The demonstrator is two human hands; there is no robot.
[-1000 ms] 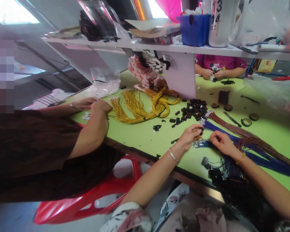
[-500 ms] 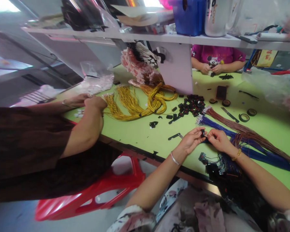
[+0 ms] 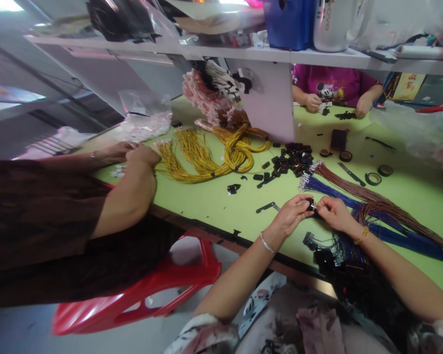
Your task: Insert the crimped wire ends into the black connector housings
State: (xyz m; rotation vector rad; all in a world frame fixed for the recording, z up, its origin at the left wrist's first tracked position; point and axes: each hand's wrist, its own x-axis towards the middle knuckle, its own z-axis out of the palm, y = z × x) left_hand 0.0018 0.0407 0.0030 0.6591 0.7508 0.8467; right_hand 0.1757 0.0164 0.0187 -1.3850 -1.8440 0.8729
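Note:
My left hand (image 3: 292, 214) pinches a small black connector (image 3: 310, 204) between thumb and fingers, above the green table near its front edge. Just right of it, my right hand (image 3: 332, 212) has its fingertips closed on a thin wire end that meets the connector. Beyond my hands lie a bundle of blue wires (image 3: 327, 191) and a bundle of brown wires (image 3: 349, 189), both with silvery ends. A heap of black connectors (image 3: 290, 160) rests farther back. Wired connectors (image 3: 327, 258) hang together at the table edge below my right hand.
At left, a person's arms (image 3: 127, 196) reach over the table (image 3: 192, 201) beside yellow wires (image 3: 192, 157). Another person's hand (image 3: 313, 102) is across the table. Cutters (image 3: 350, 174), tape rolls (image 3: 372, 178), a shelf (image 3: 221, 53) and a red stool (image 3: 133, 300) surround the work area.
The person across the table has moved their hands apart, one now beside the small black pieces. My hands stay close together at the connector, with little visible movement. The view has shifted slightly.

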